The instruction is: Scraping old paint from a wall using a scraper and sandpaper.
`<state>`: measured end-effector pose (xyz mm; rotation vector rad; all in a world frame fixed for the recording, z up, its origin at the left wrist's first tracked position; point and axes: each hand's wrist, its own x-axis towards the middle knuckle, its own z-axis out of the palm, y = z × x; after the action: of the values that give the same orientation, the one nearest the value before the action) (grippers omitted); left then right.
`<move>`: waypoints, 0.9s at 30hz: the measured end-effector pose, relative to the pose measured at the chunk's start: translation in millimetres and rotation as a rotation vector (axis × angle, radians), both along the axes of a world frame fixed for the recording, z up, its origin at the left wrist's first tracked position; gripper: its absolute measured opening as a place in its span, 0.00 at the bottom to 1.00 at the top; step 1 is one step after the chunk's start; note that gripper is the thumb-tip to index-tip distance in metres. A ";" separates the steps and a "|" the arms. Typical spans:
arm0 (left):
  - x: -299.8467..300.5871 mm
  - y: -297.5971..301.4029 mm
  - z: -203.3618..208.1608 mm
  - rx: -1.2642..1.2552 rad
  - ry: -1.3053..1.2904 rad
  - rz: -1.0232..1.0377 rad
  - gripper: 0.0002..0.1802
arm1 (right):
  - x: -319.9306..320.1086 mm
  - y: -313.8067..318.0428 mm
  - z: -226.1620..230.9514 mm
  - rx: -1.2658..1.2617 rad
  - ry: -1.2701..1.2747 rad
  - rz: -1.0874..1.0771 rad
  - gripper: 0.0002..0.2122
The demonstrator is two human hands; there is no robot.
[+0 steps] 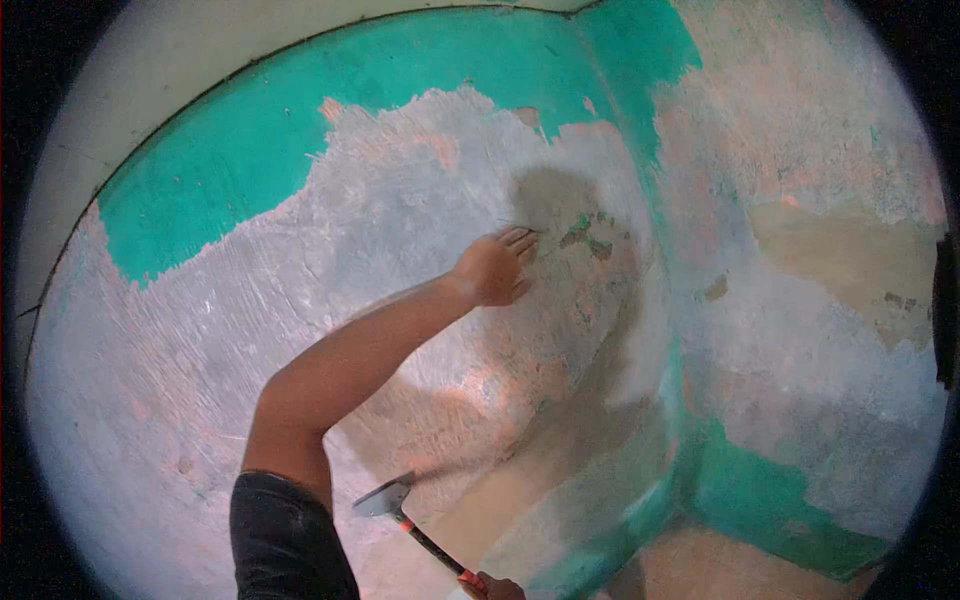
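My left hand (492, 268) is raised at the middle of a partly stripped wall (270, 290), its fingers stretched out and lying against the surface. Just to the right of the fingertips is a brownish patch with scraps of green paint (592, 236). Low in the view, my right hand (497, 588) is closed around the end of a long-handled scraper (432, 546). That tool has a black and orange handle and a wide metal blade, tilted up to the left. Whether the blade touches the wall, I cannot tell. Most of the right hand is cut off by the lower edge.
Green paint (230, 180) still covers a band along the top of the wall, under the pale ceiling (200, 50). A corner with green paint runs down to the right. Beyond it stands a second patchy wall (800, 300). Another green strip (770, 490) lies low there.
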<state>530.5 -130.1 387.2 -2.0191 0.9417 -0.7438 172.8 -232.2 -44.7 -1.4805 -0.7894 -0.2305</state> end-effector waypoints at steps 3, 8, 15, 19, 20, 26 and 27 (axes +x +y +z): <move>-16.0 -26.0 31.9 -0.599 -0.276 0.265 0.32 | -2.8 2.3 -7.2 -0.108 0.107 0.031 0.12; -16.2 -5.2 -28.4 -0.616 -0.297 0.194 0.35 | -2.2 5.4 -4.5 0.042 -0.058 -0.069 0.14; -57.1 34.3 -204.1 0.050 0.126 0.398 0.36 | 9.0 -5.7 2.9 -0.506 0.302 0.295 0.22; -58.6 -5.6 -42.8 -0.570 -0.304 0.289 0.34 | 1.2 0.0 -18.7 -0.551 0.240 0.266 0.22; -59.0 -9.9 -5.3 -0.522 -0.516 0.234 0.33 | -0.7 1.3 -27.7 -0.477 0.066 0.162 0.21; -99.5 17.2 11.3 -0.443 -0.501 0.224 0.33 | -3.7 11.0 -34.8 -0.464 0.239 0.206 0.22; -105.1 22.8 -28.9 -0.456 -0.274 0.192 0.32 | -3.0 6.7 -30.3 -0.482 0.297 0.221 0.23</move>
<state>425.4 -107.3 358.3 -2.2742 0.4365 -1.1711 169.7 -225.5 -75.0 -1.8049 -0.7889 0.3643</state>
